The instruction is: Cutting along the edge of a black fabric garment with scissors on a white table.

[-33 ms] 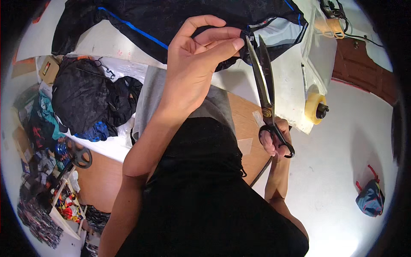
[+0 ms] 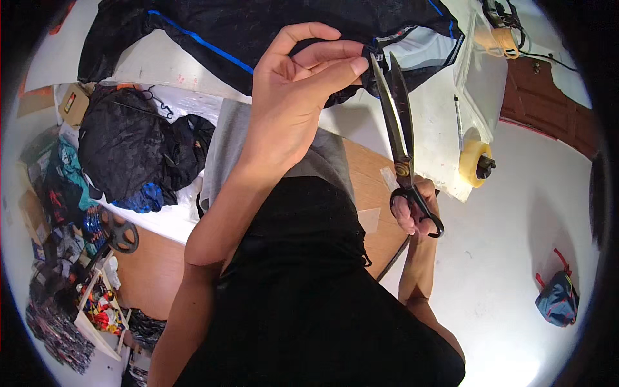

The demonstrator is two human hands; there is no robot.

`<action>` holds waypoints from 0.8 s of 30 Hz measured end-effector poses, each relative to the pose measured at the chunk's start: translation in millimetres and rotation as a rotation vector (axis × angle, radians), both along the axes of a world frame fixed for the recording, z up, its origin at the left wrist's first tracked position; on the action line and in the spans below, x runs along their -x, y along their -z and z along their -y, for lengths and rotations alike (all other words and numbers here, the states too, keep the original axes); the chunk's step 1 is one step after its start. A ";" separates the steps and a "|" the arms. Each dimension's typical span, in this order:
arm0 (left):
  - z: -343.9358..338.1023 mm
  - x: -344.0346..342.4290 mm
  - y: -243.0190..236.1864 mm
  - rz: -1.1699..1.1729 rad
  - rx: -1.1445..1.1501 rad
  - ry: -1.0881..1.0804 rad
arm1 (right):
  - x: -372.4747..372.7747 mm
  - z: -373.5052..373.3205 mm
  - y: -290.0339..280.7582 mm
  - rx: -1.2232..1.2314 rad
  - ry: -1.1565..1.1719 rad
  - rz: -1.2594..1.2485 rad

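A black garment with blue piping (image 2: 200, 42) is spread across the far side of the white table (image 2: 161, 61). My left hand (image 2: 290, 97) pinches an edge of it between thumb and fingers, close to a light grey panel (image 2: 419, 48). In my right hand (image 2: 419, 209) are large scissors with black handles (image 2: 401, 138), my fingers through the loops. Their blades are parted and point away from me. The tips reach the garment's edge just right of my left fingertips; whether they touch the cloth I cannot tell.
A tape roll on a dispenser (image 2: 474, 164) and a pen (image 2: 458, 119) lie at the table's right edge. Bunched black clothing (image 2: 129, 145) is heaped at the left, near a black handwheel (image 2: 120, 232). A blue-grey bag (image 2: 558, 300) hangs or lies at the far right.
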State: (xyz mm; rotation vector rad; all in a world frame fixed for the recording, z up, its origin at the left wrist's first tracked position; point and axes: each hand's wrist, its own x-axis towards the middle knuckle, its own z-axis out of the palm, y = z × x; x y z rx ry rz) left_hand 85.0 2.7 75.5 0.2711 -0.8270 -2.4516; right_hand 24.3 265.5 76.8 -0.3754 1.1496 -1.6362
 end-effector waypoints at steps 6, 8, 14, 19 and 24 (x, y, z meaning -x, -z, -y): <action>3.2 -0.4 2.6 -0.041 -0.035 0.011 | 5.8 3.6 3.6 -0.010 -0.030 -0.087; 6.2 1.6 5.2 -0.057 -0.025 0.010 | 9.9 5.7 6.0 -0.015 -0.043 -0.102; 7.6 0.1 5.5 -0.062 -0.036 0.015 | 12.9 7.9 0.1 -0.083 -0.053 -0.163; 7.2 2.5 2.4 -0.041 -0.081 -0.007 | 15.8 8.0 -0.7 -0.081 -0.022 -0.312; 5.9 3.1 2.3 -0.028 -0.074 -0.013 | 15.4 12.0 -1.9 -0.093 -0.011 -0.352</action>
